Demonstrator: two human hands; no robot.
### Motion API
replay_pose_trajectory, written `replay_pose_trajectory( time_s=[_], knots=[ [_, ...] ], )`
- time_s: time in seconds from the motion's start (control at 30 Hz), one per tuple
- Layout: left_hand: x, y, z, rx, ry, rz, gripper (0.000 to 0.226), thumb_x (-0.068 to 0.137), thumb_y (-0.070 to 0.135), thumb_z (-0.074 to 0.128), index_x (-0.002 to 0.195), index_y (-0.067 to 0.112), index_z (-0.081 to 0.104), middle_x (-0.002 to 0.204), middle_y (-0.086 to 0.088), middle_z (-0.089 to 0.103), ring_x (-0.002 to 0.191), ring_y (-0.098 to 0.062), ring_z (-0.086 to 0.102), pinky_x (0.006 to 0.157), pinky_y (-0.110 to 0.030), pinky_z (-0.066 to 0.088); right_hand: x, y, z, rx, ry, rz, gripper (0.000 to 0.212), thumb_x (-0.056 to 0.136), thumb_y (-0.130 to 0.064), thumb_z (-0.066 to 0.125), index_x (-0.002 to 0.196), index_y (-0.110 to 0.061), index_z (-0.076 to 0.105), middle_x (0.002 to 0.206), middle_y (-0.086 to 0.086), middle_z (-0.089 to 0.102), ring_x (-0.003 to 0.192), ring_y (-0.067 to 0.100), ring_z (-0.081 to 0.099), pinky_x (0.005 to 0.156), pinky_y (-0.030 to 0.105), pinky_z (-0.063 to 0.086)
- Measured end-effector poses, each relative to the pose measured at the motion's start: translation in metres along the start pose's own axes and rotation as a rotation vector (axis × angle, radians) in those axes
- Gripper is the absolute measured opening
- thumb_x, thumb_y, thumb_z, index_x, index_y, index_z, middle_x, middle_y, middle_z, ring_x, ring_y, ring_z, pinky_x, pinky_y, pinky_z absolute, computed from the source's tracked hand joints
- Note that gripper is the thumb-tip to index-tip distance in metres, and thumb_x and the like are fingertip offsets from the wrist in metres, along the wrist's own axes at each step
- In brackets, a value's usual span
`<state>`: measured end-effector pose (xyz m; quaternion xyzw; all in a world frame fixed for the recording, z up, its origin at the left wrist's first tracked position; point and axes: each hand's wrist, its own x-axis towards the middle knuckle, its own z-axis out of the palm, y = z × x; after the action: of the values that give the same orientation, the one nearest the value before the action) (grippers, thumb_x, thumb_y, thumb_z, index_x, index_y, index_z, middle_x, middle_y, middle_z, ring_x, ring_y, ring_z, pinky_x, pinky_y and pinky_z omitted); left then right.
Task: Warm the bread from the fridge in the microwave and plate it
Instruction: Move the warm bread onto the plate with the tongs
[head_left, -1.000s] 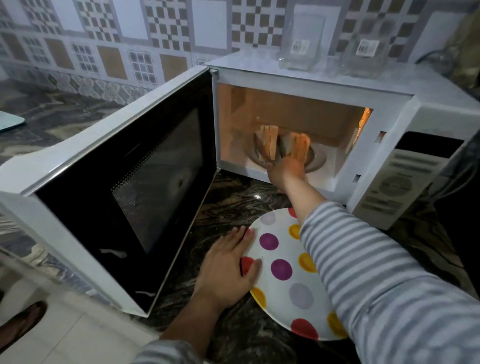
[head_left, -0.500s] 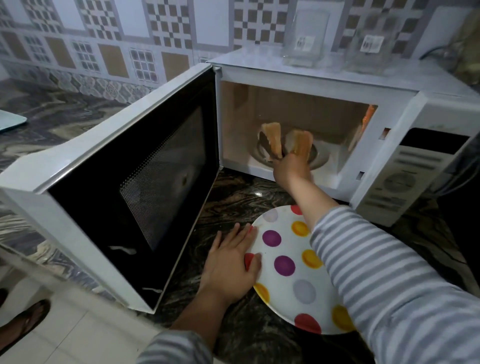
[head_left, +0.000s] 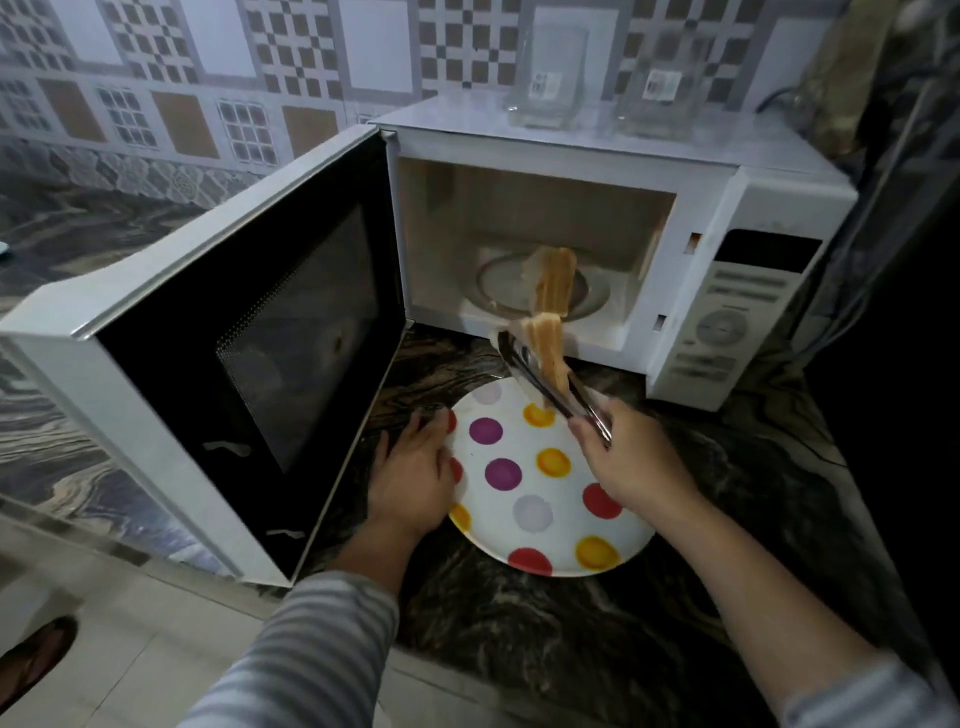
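Observation:
The white microwave (head_left: 685, 270) stands on the dark marbled counter with its door (head_left: 249, 358) swung wide to the left. One bread slice (head_left: 553, 275) stands on edge on the glass turntable inside. My right hand (head_left: 631, 462) is closed on metal tongs (head_left: 550, 384), which grip a second bread slice (head_left: 548, 345) in the air over the far edge of the polka-dot plate (head_left: 540, 540). My left hand (head_left: 415, 473) rests flat with its fingers on the plate's left rim.
Two clear glass containers (head_left: 550, 78) stand on top of the microwave. The open door blocks the counter to the left of the plate. The counter's front edge (head_left: 467, 670) runs just below the plate, with tiled floor beneath.
My right hand has drawn back out of the microwave toward the plate, bringing one bread slice out in the tongs. The other slice stays on the turntable.

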<state>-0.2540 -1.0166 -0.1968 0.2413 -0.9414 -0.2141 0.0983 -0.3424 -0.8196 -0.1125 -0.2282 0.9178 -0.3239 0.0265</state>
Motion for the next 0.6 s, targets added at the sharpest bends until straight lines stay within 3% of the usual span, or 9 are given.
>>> replay_pose_trajectory(
  time_s=[0.23, 0.47, 0.6],
  knots=[
    [0.009, -0.015, -0.005, 0.032, 0.068, -0.043, 0.058, 0.094, 0.021, 0.043, 0.150, 0.019, 0.027, 0.154, 0.001, 0.031, 0.145, -0.016, 0.020, 0.118, -0.036, 0.012, -0.041, 0.044, 0.008, -0.110, -0.046, 0.102, 0.044, 0.094, -0.040, 0.051, 0.129, -0.013, 0.052, 0.117, 0.009, 0.063, 0.106, 0.027, 0.060, 0.084, 0.034, 0.049],
    [0.011, -0.014, -0.004, 0.063, 0.079, -0.052, 0.056, 0.096, 0.023, 0.039, 0.150, 0.020, 0.026, 0.154, 0.001, 0.031, 0.144, -0.015, 0.022, 0.117, -0.034, 0.012, -0.027, 0.048, 0.012, -0.192, -0.064, 0.095, 0.040, 0.096, -0.041, 0.047, 0.125, -0.013, 0.052, 0.116, 0.008, 0.061, 0.105, 0.029, 0.058, 0.077, 0.032, 0.044],
    [0.010, -0.015, -0.002, 0.049, 0.094, -0.045, 0.056, 0.094, 0.021, 0.041, 0.149, 0.018, 0.029, 0.153, 0.001, 0.035, 0.142, -0.016, 0.026, 0.117, -0.035, 0.014, -0.022, 0.048, 0.014, -0.185, -0.082, 0.085, 0.039, 0.095, -0.041, 0.049, 0.121, -0.012, 0.054, 0.114, 0.010, 0.062, 0.103, 0.030, 0.059, 0.081, 0.035, 0.048]
  ],
)
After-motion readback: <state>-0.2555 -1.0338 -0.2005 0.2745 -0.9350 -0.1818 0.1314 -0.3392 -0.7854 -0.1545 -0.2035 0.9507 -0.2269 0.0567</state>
